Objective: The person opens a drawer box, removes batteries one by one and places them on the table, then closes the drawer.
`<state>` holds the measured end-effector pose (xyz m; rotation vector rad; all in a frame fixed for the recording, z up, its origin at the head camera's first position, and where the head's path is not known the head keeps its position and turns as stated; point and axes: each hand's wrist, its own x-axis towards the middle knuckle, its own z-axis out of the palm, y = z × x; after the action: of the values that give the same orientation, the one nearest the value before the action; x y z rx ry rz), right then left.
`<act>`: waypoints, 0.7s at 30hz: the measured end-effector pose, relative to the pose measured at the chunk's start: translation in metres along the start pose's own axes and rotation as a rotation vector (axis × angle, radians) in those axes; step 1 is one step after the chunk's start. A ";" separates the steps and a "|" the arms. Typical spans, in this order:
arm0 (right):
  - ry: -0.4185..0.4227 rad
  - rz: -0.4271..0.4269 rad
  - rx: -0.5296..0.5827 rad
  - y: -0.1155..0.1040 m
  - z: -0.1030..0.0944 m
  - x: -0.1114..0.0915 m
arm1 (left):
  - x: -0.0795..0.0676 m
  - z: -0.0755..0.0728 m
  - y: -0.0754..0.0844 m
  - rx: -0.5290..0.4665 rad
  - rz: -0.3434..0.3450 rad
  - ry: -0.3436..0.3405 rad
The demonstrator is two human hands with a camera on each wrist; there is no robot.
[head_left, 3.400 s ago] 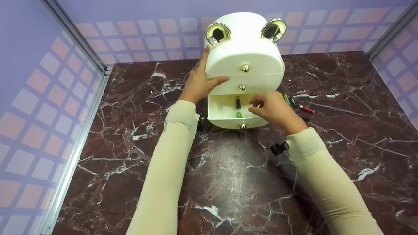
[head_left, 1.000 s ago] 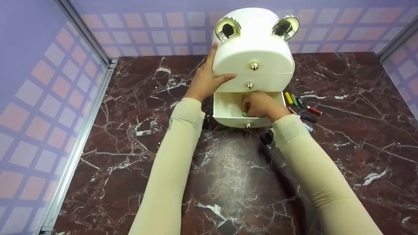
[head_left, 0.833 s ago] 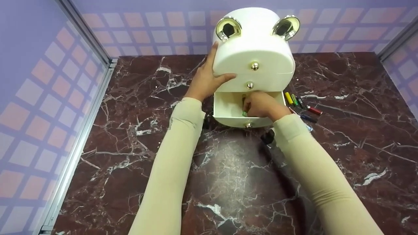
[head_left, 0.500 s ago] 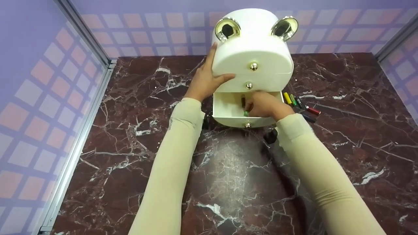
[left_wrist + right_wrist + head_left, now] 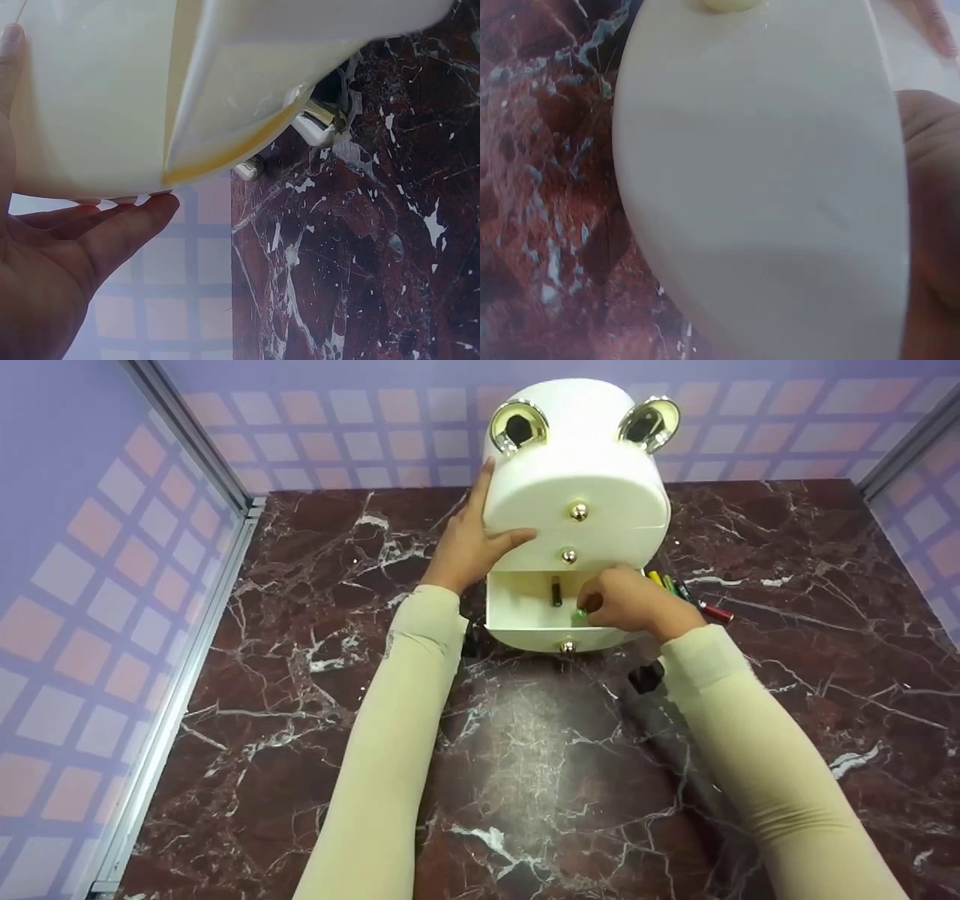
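A white rounded drawer cabinet (image 5: 577,484) with two gold-rimmed ears stands at the back; its bottom drawer (image 5: 517,600) is pulled out. My left hand (image 5: 466,544) rests against the cabinet's left side, thumb across the front. In the left wrist view the left fingers (image 5: 120,232) lie straight along the side. Inside the drawer, my right hand (image 5: 626,598) pinches a small green cylinder (image 5: 580,617), largely covered by the fingers. A small black cylinder (image 5: 556,591) stands or lies deeper in the drawer. The drawer front (image 5: 757,165) hides the right fingertips in the right wrist view.
Right of the cabinet, several small cylinders lie on the dark marbled table, among them a yellow one (image 5: 655,578) and a red one (image 5: 718,613). The right forearm partly covers that group. Purple checked walls (image 5: 360,435) enclose the table at back and sides.
My right hand has entered the drawer, taken hold of the green cylinder and shifted it slightly right. The black cylinder shows fully again. My left hand stays on the cabinet.
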<state>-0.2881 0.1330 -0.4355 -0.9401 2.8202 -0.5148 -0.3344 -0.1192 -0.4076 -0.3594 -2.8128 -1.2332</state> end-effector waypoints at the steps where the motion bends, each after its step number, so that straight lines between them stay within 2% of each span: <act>1: 0.006 -0.004 0.002 0.000 -0.001 -0.001 | 0.000 0.000 0.000 0.001 -0.001 0.003; 7: 0.029 -0.046 0.007 -0.004 -0.011 -0.009 | 0.000 0.000 0.000 -0.008 -0.013 0.001; 14: -0.015 0.013 0.059 -0.006 -0.022 -0.021 | -0.002 -0.001 0.000 -0.004 -0.004 0.007; 21: 0.020 0.026 0.055 -0.006 -0.028 -0.030 | -0.003 0.000 0.001 0.002 0.000 0.009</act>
<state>-0.2665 0.1546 -0.4067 -0.8919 2.8169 -0.5981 -0.3316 -0.1189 -0.4070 -0.3526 -2.8064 -1.2281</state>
